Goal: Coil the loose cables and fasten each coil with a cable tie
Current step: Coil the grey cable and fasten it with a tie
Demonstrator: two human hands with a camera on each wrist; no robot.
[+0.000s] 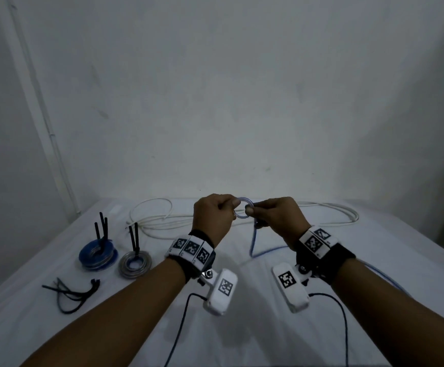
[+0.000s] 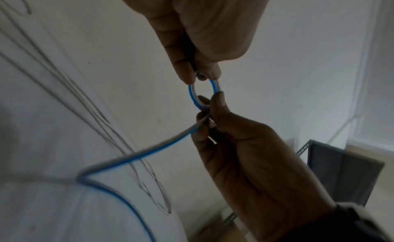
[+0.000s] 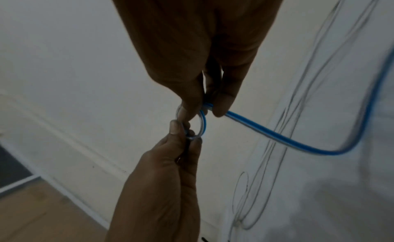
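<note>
A blue-and-clear twin cable is bent into one small loop (image 1: 242, 208) held up over the white table (image 1: 242, 327). My left hand (image 1: 233, 207) pinches the loop's left side between thumb and forefinger. My right hand (image 1: 250, 211) pinches the opposite side, where the cable crosses itself. In the left wrist view the loop (image 2: 191, 93) hangs between both pinches and the loose tail (image 2: 138, 157) drops to the table. From the right wrist view the tail (image 3: 277, 137) leaves my right fingers (image 3: 221, 109) and curves away.
Two tied coils stand at the left, one blue (image 1: 97, 256) and one grey (image 1: 135, 263), with black tie tails sticking up. Loose black cable ties (image 1: 72, 292) lie near the front left. A long white cable (image 1: 162, 221) sprawls along the back by the wall.
</note>
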